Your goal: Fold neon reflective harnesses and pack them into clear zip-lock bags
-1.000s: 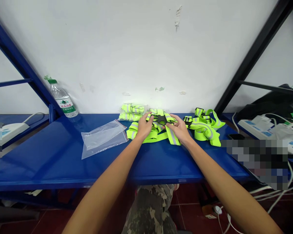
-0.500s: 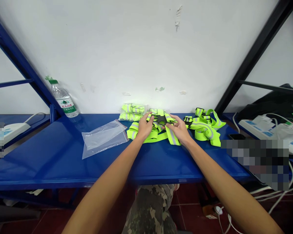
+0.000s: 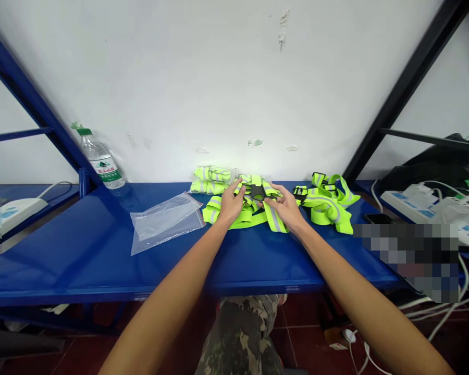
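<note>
A neon-yellow reflective strap (image 3: 274,217) with grey stripes lies gathered on the blue table, with a black plastic buckle (image 3: 258,192) at its middle. My left hand (image 3: 232,203) is closed on the folds at the left of the buckle. From the other side my right hand (image 3: 286,208) pinches the strap close to the buckle's right edge. Some fingertips are hidden behind the webbing. Right of my right hand lies another loose reflective strap (image 3: 328,205) with black buckles. Behind my left hand are clear bags holding folded straps (image 3: 211,179).
Flat clear zip bags (image 3: 166,221) lie left of my hands on the blue table (image 3: 82,250). A water bottle (image 3: 103,161) leans by the blue frame post. At the right are a dark phone (image 3: 377,219), white power strips (image 3: 402,204) and cables.
Almost nothing differs. Both hands keep their hold on the strap beside the buckle, and the view has shifted very slightly.
</note>
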Tool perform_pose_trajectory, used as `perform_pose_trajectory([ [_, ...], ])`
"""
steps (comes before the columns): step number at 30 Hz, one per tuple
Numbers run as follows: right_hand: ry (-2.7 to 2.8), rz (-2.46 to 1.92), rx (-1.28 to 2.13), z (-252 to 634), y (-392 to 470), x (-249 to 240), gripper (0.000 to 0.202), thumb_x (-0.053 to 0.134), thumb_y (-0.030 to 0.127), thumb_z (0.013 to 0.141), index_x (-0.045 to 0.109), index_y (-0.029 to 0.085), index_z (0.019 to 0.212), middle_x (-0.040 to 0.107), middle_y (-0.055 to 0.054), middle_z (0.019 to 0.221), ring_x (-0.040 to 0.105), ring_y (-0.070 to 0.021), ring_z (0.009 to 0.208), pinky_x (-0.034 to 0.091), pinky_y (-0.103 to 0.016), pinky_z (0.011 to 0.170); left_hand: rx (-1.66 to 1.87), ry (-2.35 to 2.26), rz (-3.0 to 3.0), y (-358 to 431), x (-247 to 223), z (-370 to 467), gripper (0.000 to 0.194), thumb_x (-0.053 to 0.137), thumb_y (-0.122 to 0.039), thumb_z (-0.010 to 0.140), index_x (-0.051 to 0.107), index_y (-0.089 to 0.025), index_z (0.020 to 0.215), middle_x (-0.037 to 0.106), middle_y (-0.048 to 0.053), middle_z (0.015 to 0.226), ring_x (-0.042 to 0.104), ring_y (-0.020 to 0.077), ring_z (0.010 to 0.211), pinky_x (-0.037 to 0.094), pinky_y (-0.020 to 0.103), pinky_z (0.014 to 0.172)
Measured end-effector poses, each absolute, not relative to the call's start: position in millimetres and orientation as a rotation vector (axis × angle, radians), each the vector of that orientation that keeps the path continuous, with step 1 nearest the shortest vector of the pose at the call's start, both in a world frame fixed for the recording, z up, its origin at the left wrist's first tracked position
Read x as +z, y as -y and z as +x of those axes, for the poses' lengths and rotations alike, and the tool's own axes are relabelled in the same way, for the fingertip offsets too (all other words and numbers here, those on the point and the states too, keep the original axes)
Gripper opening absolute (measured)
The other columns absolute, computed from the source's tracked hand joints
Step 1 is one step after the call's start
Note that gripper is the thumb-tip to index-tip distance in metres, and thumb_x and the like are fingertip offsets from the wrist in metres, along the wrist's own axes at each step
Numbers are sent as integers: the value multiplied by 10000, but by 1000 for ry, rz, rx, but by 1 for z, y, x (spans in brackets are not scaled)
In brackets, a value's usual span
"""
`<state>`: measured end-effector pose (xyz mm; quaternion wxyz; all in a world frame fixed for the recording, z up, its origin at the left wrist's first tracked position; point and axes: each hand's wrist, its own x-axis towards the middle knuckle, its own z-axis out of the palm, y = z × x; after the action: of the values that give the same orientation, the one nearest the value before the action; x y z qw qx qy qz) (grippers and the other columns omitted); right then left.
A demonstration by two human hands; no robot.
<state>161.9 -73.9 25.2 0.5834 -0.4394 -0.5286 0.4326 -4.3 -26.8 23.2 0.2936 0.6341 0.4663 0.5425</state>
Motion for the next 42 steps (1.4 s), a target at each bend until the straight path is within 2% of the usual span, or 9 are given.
perform_pose_trajectory([
  [2,1232,-1036,994,162,74,25,672,725,286,648,539,240,1292,727,-23,824,694,-226,700,514,-324,618,1448,-1244,1713,27,24,-5,394,571,-293,923,635,-162,1289,623,117,1342,566,266,1259,453,391,1053],
  [7,1230,-1072,977,163,73,25,599,722,294,651,558,244,1225,727,-23,871,688,-218,725,526,-331,646,1443,-1249,1723,27,24,-5,404,561,-290,925,626,-149,1298,615,128,1351,575,276,1244,481,390,1011],
  [12,1238,-1066,975,162,74,26,595,716,289,645,553,234,1215,720,-3,813,683,-206,686,523,-324,634,1423,-1227,1692,25,20,-4,422,567,-320,927,611,-170,1319,622,114,1340,670,248,1041,525,401,946],
  [17,1248,-1068,980,160,76,27,604,722,285,650,555,227,1227,707,3,754,676,-203,658,507,-313,596,1436,-1187,1704,27,22,-2,407,578,-317,922,626,-177,1301,619,108,1347,597,265,1200,509,380,979],
  [20,1240,-1064,974,160,75,26,618,727,296,650,553,230,1239,716,-7,790,691,-215,687,518,-319,600,1419,-1176,1673,27,22,-1,428,583,-352,918,615,-199,1317,620,92,1347,626,261,1146,535,372,935],
  [27,1243,-1039,997,160,74,23,616,738,304,650,555,246,1236,707,-14,795,708,-239,743,544,-348,659,1455,-1199,1697,31,25,0,370,532,-317,951,644,-169,1272,648,93,1310,570,249,1254,427,372,1080],
  [32,1253,-1025,1003,159,74,23,645,738,304,654,541,239,1265,696,-4,737,698,-232,667,546,-363,656,1478,-1206,1705,37,29,1,353,497,-297,968,658,-144,1243,649,108,1306,567,238,1264,393,351,1106],
  [42,1191,-987,1087,156,77,26,706,762,302,620,538,242,1286,707,-7,715,722,-260,685,552,-365,647,1484,-1197,1686,36,28,3,358,493,-309,971,656,-136,1238,650,110,1306,564,234,1264,390,343,1107],
])
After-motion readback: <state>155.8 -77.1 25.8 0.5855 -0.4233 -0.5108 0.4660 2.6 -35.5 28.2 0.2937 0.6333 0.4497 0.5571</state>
